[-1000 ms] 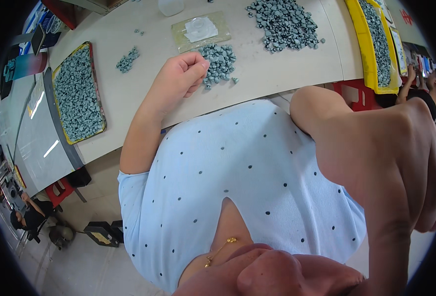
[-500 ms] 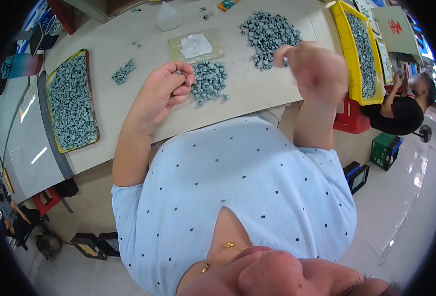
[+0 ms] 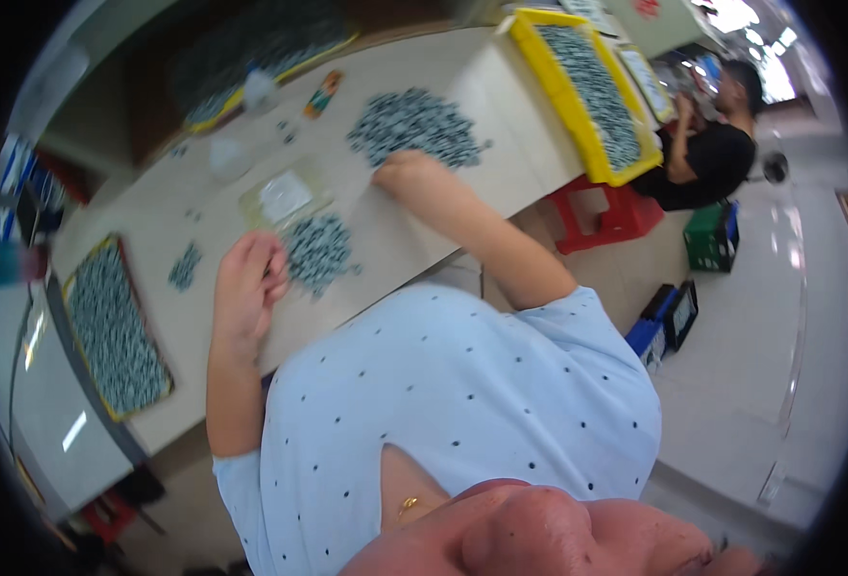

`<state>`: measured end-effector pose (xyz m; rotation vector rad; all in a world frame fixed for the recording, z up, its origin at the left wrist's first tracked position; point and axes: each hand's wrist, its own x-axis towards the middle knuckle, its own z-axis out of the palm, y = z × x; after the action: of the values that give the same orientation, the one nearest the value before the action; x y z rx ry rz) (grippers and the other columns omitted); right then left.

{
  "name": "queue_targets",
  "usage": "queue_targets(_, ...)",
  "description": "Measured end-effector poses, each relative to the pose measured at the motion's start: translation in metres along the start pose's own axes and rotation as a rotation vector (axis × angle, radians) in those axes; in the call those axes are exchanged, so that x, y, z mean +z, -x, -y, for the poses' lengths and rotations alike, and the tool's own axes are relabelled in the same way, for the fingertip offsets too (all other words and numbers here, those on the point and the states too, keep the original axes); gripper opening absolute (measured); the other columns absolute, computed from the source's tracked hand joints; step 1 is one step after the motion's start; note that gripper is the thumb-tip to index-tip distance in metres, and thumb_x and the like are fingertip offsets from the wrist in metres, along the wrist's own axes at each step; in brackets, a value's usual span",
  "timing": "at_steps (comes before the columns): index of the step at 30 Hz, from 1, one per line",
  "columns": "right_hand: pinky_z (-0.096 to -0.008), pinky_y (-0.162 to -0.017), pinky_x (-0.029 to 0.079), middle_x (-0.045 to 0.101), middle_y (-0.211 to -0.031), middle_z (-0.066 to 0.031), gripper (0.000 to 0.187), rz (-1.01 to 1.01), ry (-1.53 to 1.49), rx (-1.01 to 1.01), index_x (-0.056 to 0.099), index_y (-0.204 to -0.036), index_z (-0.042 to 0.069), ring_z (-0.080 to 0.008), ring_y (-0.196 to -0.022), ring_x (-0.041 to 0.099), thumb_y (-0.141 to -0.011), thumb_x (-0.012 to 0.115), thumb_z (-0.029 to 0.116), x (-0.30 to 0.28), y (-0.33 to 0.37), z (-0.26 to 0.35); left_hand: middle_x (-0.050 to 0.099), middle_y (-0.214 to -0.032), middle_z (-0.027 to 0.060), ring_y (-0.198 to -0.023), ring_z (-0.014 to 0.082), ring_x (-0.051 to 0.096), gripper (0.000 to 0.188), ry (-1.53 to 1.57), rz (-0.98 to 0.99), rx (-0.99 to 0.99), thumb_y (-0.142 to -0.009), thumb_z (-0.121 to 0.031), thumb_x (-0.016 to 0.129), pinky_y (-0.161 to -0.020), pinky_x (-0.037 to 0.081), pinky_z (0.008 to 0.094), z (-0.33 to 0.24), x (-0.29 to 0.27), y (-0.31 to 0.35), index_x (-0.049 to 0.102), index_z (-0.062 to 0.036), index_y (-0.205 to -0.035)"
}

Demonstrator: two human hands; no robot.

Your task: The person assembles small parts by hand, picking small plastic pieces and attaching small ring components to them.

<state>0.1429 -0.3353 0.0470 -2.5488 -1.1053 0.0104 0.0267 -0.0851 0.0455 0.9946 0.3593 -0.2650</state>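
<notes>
My left hand (image 3: 247,280) rests with curled fingers at the left edge of a small pile of grey-green pebble-like pieces (image 3: 319,252). What those fingers hold, if anything, is hidden. My right hand (image 3: 411,175) reaches to the near edge of a larger pile of similar pieces (image 3: 414,125); its fingers are blurred and mostly turned from sight. Behind the small pile lies a yellowish translucent pad (image 3: 313,184) with a white paper (image 3: 285,196) on it. A small scatter of pieces (image 3: 185,267) lies left of my left hand.
A yellow-rimmed tray (image 3: 117,331) full of pieces stands at the left. The yellow bin (image 3: 532,60) at the right holds more. A translucent white bottle (image 3: 230,158) and an orange-green packet (image 3: 323,94) are at the back. Another person (image 3: 702,144) sits beyond a red stool (image 3: 605,216).
The view has swung and tilted. My right hand has come down from above the table to the large pile's near edge. My left hand stays beside the small pile, fingers still curled.
</notes>
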Motion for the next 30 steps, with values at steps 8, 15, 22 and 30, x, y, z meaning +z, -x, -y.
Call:
queue_targets(8, -0.0364, -0.068, 0.048, 0.056, -0.076, -0.0125, 0.01, -0.108, -0.128, 0.059, 0.06, -0.082, 0.002, -0.0292, -0.074, 0.057, -0.072, 0.057, 0.003, -0.018, 0.008, 0.023, 0.046, -0.075, 0.0006, -0.057, 0.004, 0.035, 0.014, 0.057, -0.043, 0.009, -0.093, -0.015, 0.046, -0.046, 0.028, 0.0161, -0.013, 0.038, 0.022, 0.049, -0.0024, -0.097)
queue_targets(15, -0.0321, -0.066, 0.05, 0.06, -0.084, -0.0108, 0.017, -0.229, -0.605, -0.086, 0.063, -0.093, 0.005, -0.0262, -0.076, 0.06, -0.075, 0.062, 0.004, -0.026, -0.002, 0.071, 0.05, -0.077, 0.001, -0.053, 0.003, 0.034, 0.014, -0.067, 0.02, 0.029, -0.091, -0.011, 0.052, -0.043, 0.027, 0.0159, -0.002, 0.035, 0.025, 0.052, -0.0006, -0.1)
queue_targets(22, -0.0322, -0.076, 0.047, 0.064, -0.085, -0.0041, 0.018, -0.305, -0.721, -0.256, 0.065, -0.091, 0.007, -0.0218, -0.081, 0.061, -0.073, 0.065, 0.003, -0.009, -0.011, 0.092, 0.053, -0.077, 0.0032, -0.05, 0.0031, 0.035, 0.018, -0.043, 0.077, 0.063, -0.09, -0.013, 0.054, -0.043, 0.027, 0.0173, -0.003, 0.033, 0.028, 0.054, 0.0014, -0.1)
queue_targets(30, -0.032, -0.076, 0.044, 0.064, -0.08, -0.0013, 0.02, -0.433, -0.505, -0.348, 0.067, -0.088, 0.009, -0.0191, -0.081, 0.06, -0.069, 0.07, 0.005, 0.02, -0.031, 0.105, 0.053, -0.076, 0.0026, -0.052, 0.0032, 0.037, 0.015, -0.034, -0.039, 0.029, -0.09, -0.01, 0.052, -0.045, 0.029, 0.0168, -0.006, 0.0, 0.022, 0.054, 0.0013, -0.1)
